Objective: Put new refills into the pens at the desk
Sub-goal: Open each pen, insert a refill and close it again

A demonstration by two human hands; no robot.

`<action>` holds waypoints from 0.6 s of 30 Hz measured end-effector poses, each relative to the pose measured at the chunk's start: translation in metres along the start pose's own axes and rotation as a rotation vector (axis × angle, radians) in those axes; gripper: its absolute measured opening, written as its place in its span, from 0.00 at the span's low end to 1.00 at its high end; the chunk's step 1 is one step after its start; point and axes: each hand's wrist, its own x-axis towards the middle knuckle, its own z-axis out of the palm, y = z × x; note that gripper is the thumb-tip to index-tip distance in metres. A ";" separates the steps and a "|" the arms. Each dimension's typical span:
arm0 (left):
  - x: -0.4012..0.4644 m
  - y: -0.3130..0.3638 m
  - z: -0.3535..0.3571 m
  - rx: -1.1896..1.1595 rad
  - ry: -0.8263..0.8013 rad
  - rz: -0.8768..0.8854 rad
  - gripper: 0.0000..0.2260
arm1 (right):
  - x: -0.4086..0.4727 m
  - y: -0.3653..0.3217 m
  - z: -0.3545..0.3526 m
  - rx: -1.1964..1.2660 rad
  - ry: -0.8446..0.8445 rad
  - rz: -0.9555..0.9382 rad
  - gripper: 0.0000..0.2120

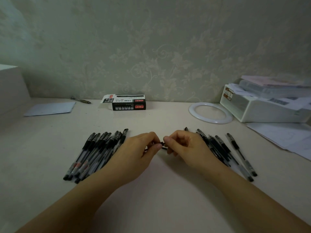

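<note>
Pens point(96, 153), slim clear-and-black plastic, flank both hands pinching a small black part point(161, 143).

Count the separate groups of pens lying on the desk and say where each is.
2: one pile left of the left hand, one pile right of the right hand. A lone pen lies far left by the wall; hands may hide more.

Both hands hide most of the small black pen part point(161, 143) between them.

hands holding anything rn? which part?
Both hands pinch one small black pen part between them: left hand on its left end, right hand on its right end. Which part it is cannot be told.
</note>
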 end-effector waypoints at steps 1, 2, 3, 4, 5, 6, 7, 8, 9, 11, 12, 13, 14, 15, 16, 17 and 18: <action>0.000 0.000 0.000 -0.003 -0.006 -0.001 0.06 | 0.000 -0.001 0.000 0.013 -0.005 -0.005 0.08; 0.000 0.000 0.000 -0.010 -0.012 -0.003 0.06 | 0.000 -0.001 0.000 0.027 -0.009 -0.016 0.06; 0.000 0.000 0.000 -0.017 -0.020 -0.002 0.05 | 0.000 -0.001 0.000 0.041 -0.013 -0.031 0.05; 0.000 -0.001 -0.001 -0.016 -0.027 0.003 0.05 | 0.000 -0.002 0.000 0.051 -0.018 -0.042 0.03; 0.000 -0.001 -0.001 -0.005 -0.028 0.010 0.04 | 0.000 -0.002 0.000 0.061 -0.022 -0.048 0.02; 0.000 -0.001 -0.001 0.009 -0.026 0.015 0.04 | 0.000 -0.002 0.000 0.073 -0.024 -0.048 0.02; 0.000 -0.002 -0.002 0.017 -0.024 0.019 0.04 | 0.000 -0.002 0.000 0.088 -0.023 -0.045 0.01; 0.000 -0.001 -0.002 0.015 -0.024 0.020 0.03 | 0.000 -0.002 -0.001 0.103 -0.021 -0.040 0.01; 0.000 -0.001 -0.002 0.008 -0.027 0.019 0.03 | 0.000 -0.002 -0.001 0.119 -0.017 -0.034 0.01; 0.000 0.000 -0.001 0.001 -0.041 0.018 0.04 | 0.001 -0.002 -0.001 0.150 -0.005 -0.025 0.02; 0.000 0.000 -0.001 -0.003 -0.048 0.015 0.05 | 0.001 -0.002 -0.001 0.161 0.005 -0.023 0.03; 0.000 0.000 -0.001 -0.009 -0.054 0.010 0.05 | 0.001 -0.003 -0.002 0.166 0.020 -0.022 0.03; 0.000 0.000 -0.001 -0.015 -0.058 0.001 0.06 | 0.002 -0.003 -0.002 0.166 0.039 -0.020 0.03; 0.000 -0.001 -0.002 -0.018 -0.061 -0.007 0.07 | 0.002 -0.003 -0.003 0.160 0.061 -0.014 0.04; 0.000 0.000 -0.003 -0.016 -0.062 -0.012 0.08 | 0.003 -0.003 -0.004 0.149 0.090 -0.004 0.03; -0.001 0.000 -0.003 -0.010 -0.065 -0.015 0.09 | 0.003 -0.003 -0.005 0.141 0.124 0.007 0.03; -0.001 0.000 -0.003 -0.002 -0.069 -0.020 0.10 | 0.004 -0.002 -0.006 0.139 0.161 0.019 0.03</action>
